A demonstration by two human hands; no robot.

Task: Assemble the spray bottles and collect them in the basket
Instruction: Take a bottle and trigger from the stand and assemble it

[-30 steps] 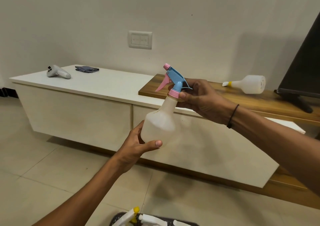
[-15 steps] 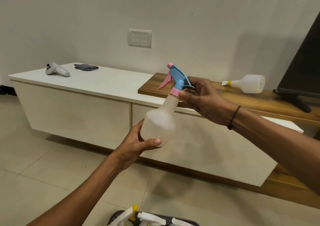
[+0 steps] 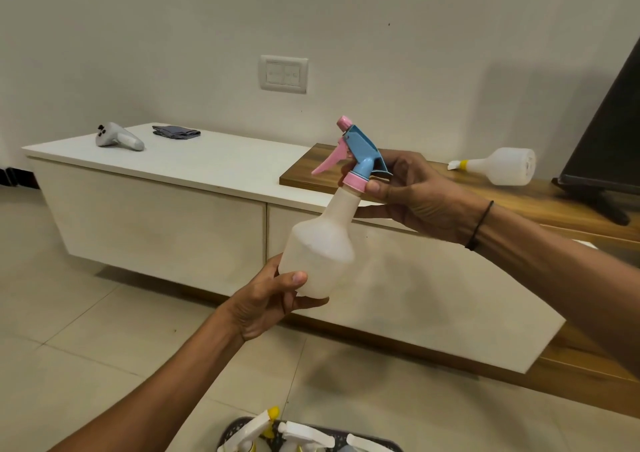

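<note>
I hold a translucent white spray bottle point(image 3: 320, 250) up in front of me, tilted a little to the right. My left hand point(image 3: 273, 299) grips its base from below. My right hand point(image 3: 405, 188) pinches the pink collar of the blue and pink trigger head point(image 3: 356, 153) that sits on the bottle's neck. A second white bottle point(image 3: 502, 167) with a yellow and white cap lies on its side on the wooden shelf. At the bottom edge, a dark basket point(image 3: 235, 432) holds several white spray heads, one with yellow.
A long white cabinet point(image 3: 194, 171) runs along the wall with a wooden shelf point(image 3: 547, 198) on its right part. A white controller point(image 3: 117, 137) and a folded grey cloth point(image 3: 176, 131) lie on its left end. A dark screen point(image 3: 609, 140) stands at right. Tiled floor lies below.
The bottle has tilted slightly and shifted a little. My right hand's fingers have turned on the pink collar, and the trigger head now points more to the left.
</note>
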